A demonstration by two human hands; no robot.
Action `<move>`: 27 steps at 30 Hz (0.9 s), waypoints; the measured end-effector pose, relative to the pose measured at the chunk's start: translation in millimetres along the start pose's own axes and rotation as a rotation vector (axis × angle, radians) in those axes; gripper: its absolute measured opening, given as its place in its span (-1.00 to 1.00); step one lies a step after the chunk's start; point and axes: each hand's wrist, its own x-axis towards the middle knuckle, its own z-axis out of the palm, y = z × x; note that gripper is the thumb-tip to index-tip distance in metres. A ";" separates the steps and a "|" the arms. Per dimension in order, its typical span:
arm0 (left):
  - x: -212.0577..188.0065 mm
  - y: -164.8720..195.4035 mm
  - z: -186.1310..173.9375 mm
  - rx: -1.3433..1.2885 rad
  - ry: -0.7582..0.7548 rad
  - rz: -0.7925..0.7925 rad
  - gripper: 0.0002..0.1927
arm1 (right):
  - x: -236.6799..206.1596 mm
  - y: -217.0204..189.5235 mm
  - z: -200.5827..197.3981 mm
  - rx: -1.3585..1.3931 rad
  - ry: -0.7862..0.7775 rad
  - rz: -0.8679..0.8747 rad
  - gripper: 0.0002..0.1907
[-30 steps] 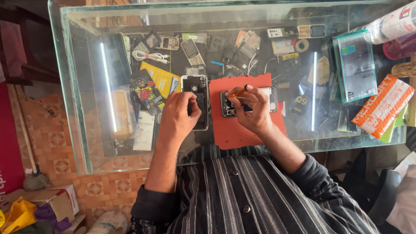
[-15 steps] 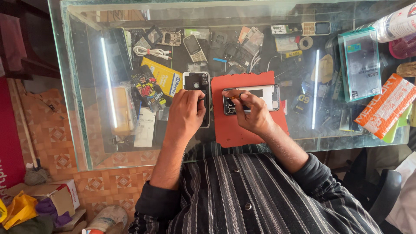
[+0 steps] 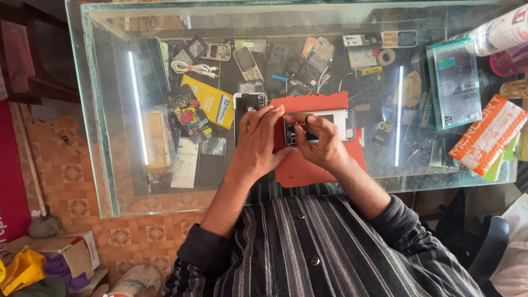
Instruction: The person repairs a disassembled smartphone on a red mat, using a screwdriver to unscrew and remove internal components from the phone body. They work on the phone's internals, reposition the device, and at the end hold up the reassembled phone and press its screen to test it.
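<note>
An opened smartphone point(image 3: 336, 122) lies flat on a red mat point(image 3: 308, 171) on the glass counter top point(image 3: 118, 181). My left hand point(image 3: 259, 142) rests on the mat with its fingertips pinching the phone's left end. My right hand point(image 3: 324, 144) hovers over the same end, fingers closed on a small orange-handled tool point(image 3: 297, 124) whose tip points into the phone. A black phone part point(image 3: 248, 102) lies just left of the mat, above my left hand. My fingers hide the tool's tip.
Under the glass lie several old phones, a white cable point(image 3: 192, 68), a yellow box point(image 3: 212, 100) and card packs. On top at the right are a teal case pack point(image 3: 454, 82), an orange-white box point(image 3: 487, 135) and a white bottle point(image 3: 503, 32).
My left hand has moved right, off the black phone part and onto the phone's left end. My right hand has stayed over the phone with the tool.
</note>
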 end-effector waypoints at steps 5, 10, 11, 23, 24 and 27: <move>-4.9 -4.7 9.0 -0.008 0.009 0.027 -0.07 | -3.7 1.8 4.7 0.059 0.058 -0.004 -0.32; -6.3 -6.8 11.1 -0.052 -0.023 0.015 -0.05 | 3.1 -4.2 3.7 0.111 0.075 0.004 -0.34; -5.9 -7.0 11.6 -0.054 -0.032 0.002 -0.05 | 5.6 -5.8 2.3 0.113 0.066 -0.001 -0.35; -9.4 -13.4 19.4 -0.060 -0.005 0.033 -0.05 | 16.9 -14.7 -4.9 -0.035 0.057 -0.043 -0.35; -9.3 -13.9 19.6 -0.057 -0.004 0.035 -0.05 | 16.9 -13.9 -5.0 0.017 0.020 -0.047 -0.36; -9.4 -14.4 18.9 0.020 -0.048 0.031 -0.08 | 17.4 -11.7 -1.6 -0.034 0.012 -0.156 -0.35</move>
